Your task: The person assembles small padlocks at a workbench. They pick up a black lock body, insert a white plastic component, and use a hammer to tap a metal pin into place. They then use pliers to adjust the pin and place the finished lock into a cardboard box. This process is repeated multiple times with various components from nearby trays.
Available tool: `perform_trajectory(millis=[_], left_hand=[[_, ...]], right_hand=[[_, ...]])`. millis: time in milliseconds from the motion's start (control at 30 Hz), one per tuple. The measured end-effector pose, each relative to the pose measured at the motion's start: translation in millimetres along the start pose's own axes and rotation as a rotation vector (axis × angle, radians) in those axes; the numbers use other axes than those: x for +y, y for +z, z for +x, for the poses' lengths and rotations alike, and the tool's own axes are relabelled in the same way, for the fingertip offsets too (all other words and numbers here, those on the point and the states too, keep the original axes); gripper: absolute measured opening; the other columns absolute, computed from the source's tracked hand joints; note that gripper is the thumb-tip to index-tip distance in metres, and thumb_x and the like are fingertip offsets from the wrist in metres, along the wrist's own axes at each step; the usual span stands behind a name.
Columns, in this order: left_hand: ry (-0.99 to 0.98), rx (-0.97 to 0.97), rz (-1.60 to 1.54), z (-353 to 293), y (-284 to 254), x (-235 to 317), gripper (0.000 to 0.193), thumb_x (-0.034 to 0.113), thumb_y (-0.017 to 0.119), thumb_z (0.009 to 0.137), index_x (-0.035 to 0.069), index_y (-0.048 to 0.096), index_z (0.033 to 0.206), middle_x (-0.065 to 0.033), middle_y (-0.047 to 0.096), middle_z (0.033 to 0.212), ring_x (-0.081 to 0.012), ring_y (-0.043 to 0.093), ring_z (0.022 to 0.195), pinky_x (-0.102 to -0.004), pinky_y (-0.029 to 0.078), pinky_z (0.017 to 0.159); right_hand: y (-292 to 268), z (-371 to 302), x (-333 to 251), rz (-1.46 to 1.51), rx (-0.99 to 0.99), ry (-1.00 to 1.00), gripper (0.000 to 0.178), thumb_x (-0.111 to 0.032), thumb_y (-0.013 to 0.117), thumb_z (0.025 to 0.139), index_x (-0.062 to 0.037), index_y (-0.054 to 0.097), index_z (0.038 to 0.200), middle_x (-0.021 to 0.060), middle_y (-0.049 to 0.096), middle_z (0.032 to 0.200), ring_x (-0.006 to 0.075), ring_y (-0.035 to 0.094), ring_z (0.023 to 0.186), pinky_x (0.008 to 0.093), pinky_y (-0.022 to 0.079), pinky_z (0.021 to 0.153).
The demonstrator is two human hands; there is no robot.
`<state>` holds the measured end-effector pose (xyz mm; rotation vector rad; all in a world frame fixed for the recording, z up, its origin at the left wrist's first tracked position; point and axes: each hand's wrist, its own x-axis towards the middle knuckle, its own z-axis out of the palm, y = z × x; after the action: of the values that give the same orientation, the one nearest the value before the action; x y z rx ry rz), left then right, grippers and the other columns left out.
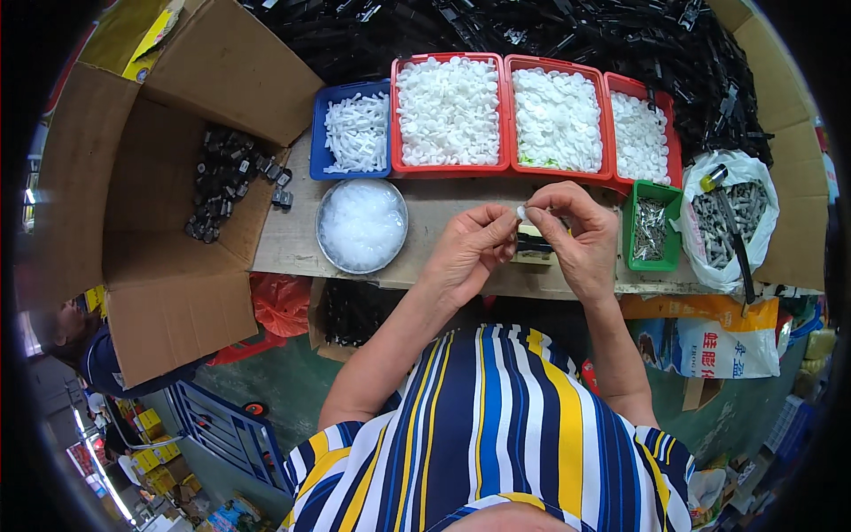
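My left hand (pixel 470 248) and my right hand (pixel 572 235) meet over the front of a wooden bench (pixel 284 239). Together they pinch a small white plastic part (pixel 523 213) at the fingertips. Just below it, between the hands, sits a small black and pale block (pixel 534 244) that both hands touch. A round metal bowl (pixel 362 225) of clear white pieces stands left of my left hand.
Behind the hands stand a blue tray (pixel 355 133) of white pins and three red trays (pixel 449 111) (pixel 557 120) (pixel 640 133) of white parts. A green bin (pixel 650 229) of screws and a white bag (pixel 734 213) of metal parts sit right. An open cardboard box (pixel 168 204) holds black parts. Black pieces (pixel 532 31) pile at the back.
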<state>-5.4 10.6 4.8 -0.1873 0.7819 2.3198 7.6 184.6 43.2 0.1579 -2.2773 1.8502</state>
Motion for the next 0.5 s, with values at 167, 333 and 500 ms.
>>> perform_trajectory(millis=[167,333,500], left_hand=[[0.058,0.059,0.054,-5,4,-2,0.012,0.015,0.071,0.093,0.005,0.067,0.099,0.0014,0.064,0.081,-0.0062,0.058,0.069,-0.0199,0.045,0.062],[0.16,0.05,0.235,-15,3,3,0.018,0.006,0.074,0.088,0.003,0.067,0.104,-0.0016,0.065,0.088,-0.0086,0.06,0.079,-0.0226,0.048,0.071],[0.389,-0.046,0.56,-20,2,12,0.026,-0.001,0.075,0.085,0.002,0.068,0.109,-0.0019,0.063,0.102,-0.0089,0.06,0.089,-0.0217,0.049,0.076]], right_hand=[[0,-10,-5,-0.13,0.005,-0.161,0.015,0.002,0.075,0.08,0.0013,0.067,0.094,0.0078,0.069,0.089,0.0167,0.066,0.083,0.0285,0.05,0.074],[0,-14,-7,-0.147,-0.1,-0.139,0.013,0.004,0.071,0.084,0.003,0.065,0.094,0.0077,0.066,0.089,0.0149,0.063,0.085,0.0272,0.048,0.078],[4,-14,-7,-0.08,-0.161,-0.079,0.011,0.003,0.07,0.085,0.0024,0.065,0.095,0.0092,0.067,0.088,0.0174,0.065,0.081,0.0289,0.051,0.074]])
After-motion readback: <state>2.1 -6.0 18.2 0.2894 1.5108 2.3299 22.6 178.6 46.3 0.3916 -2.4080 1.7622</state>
